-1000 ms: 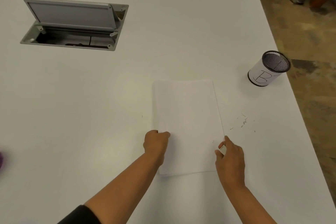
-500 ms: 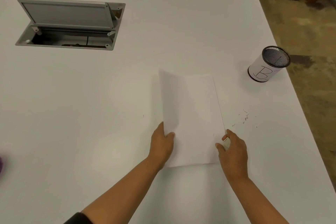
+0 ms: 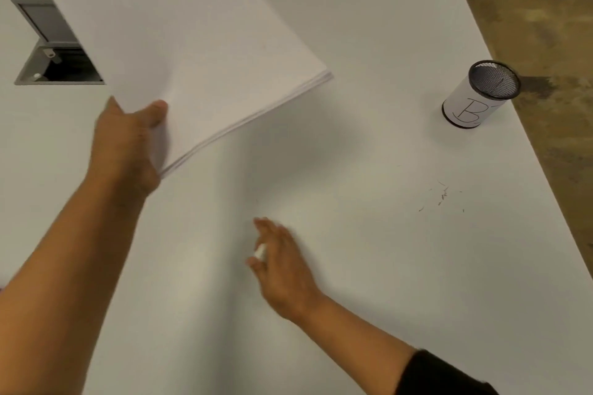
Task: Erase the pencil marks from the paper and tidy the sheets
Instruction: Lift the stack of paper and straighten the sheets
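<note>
Far left of the tabletop (image 3: 369,26), a grey hatch (image 3: 48,42) sits open in the surface, partly hidden behind paper. The left hand (image 3: 125,144) is clamped on a stack of sheets (image 3: 192,42), thumb on top, fingers under, pinching the near corner; the stack is lifted clear of the table, tilted and bowing, its layered edge fanning slightly towards the middle. Its shadow falls on the bare tabletop beneath. Nearer the front edge, the right hand (image 3: 282,266) hovers low over the surface, fingers curled loosely around a small white eraser (image 3: 260,252); it's blurred. Further right, dark eraser crumbs (image 3: 441,197) lie scattered towards the right edge. Beyond them, close to that right edge, a mesh pen cup (image 3: 478,94) stands upright, its white wrap marked with a "B".
</note>
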